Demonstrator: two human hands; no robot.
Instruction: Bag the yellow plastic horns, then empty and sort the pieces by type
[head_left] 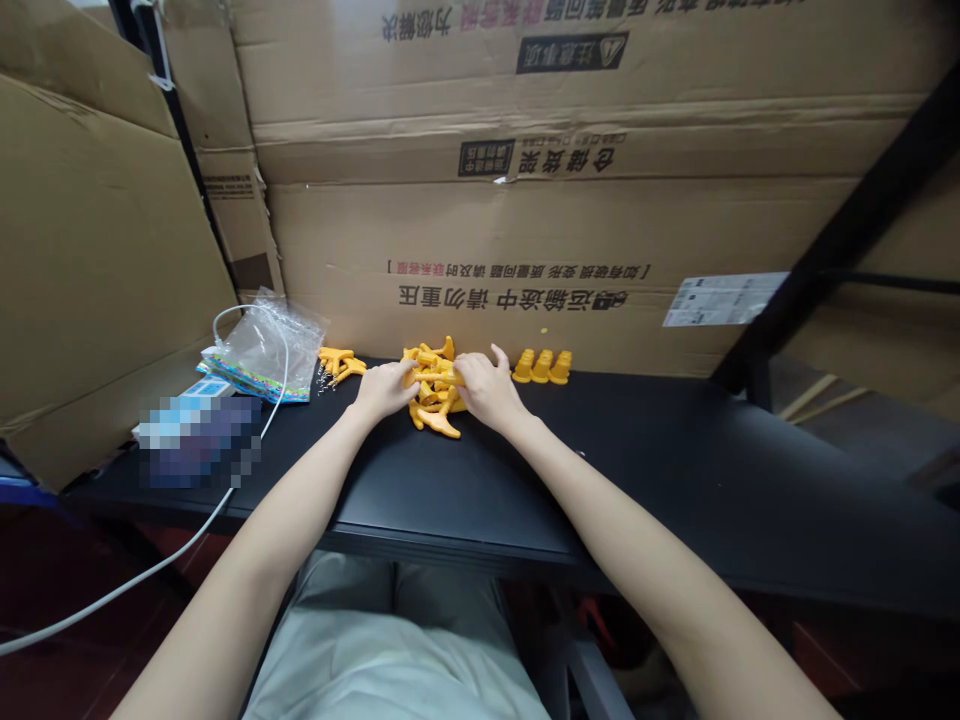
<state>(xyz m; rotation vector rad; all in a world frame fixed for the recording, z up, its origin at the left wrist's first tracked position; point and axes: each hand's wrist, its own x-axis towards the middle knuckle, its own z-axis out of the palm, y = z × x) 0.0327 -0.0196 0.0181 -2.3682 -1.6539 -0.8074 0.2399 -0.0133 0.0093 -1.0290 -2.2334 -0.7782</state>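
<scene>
A broad cardboard sheet [487, 220] with upside-down printing stands behind the black worktop [690, 480], and another cardboard panel [105, 250] rises at the left. Over the worktop, the person's left hand [388, 388] and right hand [489, 388] face each other just above a loose pile of yellow plastic parts [433, 418]. Both hands are partly closed, fingers curled in, and they grip opposite ends of a yellow piece [442, 378] that spans the gap between them; whether it is a single part or two joined cannot be told. A clear plastic bag [262, 345] lies toward the left, with a white cable [281, 390] running over it and off the worktop's front edge. Near the right hand, yellow cone-shaped parts [541, 368] stand in a tight group. Smallest, beside the left hand, is a cluster of yellow handles [341, 362] with thin metal ends, near the bag.
</scene>
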